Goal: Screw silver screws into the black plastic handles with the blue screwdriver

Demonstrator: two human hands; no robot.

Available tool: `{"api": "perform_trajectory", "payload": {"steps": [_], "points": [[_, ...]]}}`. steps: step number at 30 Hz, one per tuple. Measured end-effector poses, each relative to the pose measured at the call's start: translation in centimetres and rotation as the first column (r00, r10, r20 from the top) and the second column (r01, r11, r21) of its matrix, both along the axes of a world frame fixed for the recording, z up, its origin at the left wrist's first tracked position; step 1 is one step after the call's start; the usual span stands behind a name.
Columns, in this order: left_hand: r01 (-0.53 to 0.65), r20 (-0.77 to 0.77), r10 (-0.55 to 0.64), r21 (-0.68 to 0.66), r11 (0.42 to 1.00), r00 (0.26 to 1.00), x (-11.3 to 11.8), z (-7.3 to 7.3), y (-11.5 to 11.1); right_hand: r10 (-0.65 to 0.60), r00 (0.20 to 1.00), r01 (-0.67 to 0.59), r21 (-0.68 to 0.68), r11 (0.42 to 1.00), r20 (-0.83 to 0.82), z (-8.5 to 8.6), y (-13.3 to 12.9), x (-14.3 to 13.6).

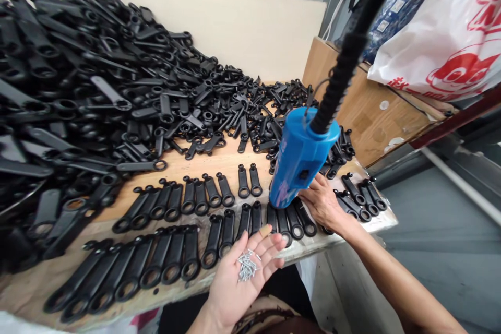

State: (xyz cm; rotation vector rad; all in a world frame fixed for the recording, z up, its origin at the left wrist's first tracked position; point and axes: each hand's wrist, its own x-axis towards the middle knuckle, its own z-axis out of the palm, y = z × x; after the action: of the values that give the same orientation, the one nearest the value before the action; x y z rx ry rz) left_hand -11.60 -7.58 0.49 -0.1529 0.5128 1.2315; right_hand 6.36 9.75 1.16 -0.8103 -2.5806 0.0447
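Many screws [247,266], left hand [234,281] open underneath

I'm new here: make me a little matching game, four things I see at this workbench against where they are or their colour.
Things:
1. Small metal pieces
2. Corded tool
3. Plastic bag
4. Big heap of black parts

Place or colour:
A. White with red print
B. In front of the pale board
C. Blue, close by the right hand
D. On the upturned palm of the left hand

Right pairs: 1-D, 2-C, 3-A, 4-B
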Motion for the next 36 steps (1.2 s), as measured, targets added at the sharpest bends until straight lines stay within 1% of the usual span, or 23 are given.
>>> {"api": "perform_trajectory", "payload": {"steps": [4,8,11,13,18,21,24,30,34,36], "points": [[0.006,0.006,-0.006,0.012,1.000,1.000,0.0,0.0,0.2,0.012,0.999,-0.014,0.057,0.998,0.034,0.0,0.1,-0.1],[0.007,0.013,-0.007,0.012,1.000,1.000,-0.1,-0.2,0.2,-0.016,0.998,0.010,0.095,0.995,0.058,0.7,-0.1,0.2],[0.001,0.021,-0.001,0.020,1.000,1.000,-0.3,-0.3,0.0,-0.033,0.999,0.028,0.119,0.992,0.041,1.3,-1.0,0.9],[-0.003,0.028,0.002,0.028,1.000,1.000,-0.4,-0.3,-0.1,-0.050,0.996,0.040,0.146,0.988,0.070,1.3,-2.0,1.3],[-0.002,0.024,0.001,0.039,0.999,1.000,-0.2,-0.2,0.0,-0.077,0.953,0.034,0.149,0.988,0.294,0.0,-4.0,1.2],[0.006,0.018,-0.007,0.033,0.999,1.000,0.1,-0.1,0.0,-0.070,0.939,0.023,0.141,0.990,0.337,-0.7,-4.2,0.5],[0.008,0.008,-0.008,0.027,1.000,1.000,0.2,0.1,0.1,-0.068,0.924,0.018,0.134,0.991,0.377,-0.9,-4.0,0.0],[-0.009,-0.003,0.009,0.016,1.000,1.000,0.3,0.2,0.3,-0.061,0.911,0.013,0.120,0.993,0.409,-1.1,-3.9,-0.4],[-0.007,-0.002,0.007,0.020,1.000,1.000,0.4,0.2,0.5,-0.067,0.928,0.034,0.095,0.995,0.366,-1.4,-3.8,0.0],[-0.012,0.001,0.012,0.018,1.000,1.000,0.5,0.2,0.4,-0.080,0.940,0.057,0.078,0.995,0.332,-1.2,-3.6,0.3]]}}
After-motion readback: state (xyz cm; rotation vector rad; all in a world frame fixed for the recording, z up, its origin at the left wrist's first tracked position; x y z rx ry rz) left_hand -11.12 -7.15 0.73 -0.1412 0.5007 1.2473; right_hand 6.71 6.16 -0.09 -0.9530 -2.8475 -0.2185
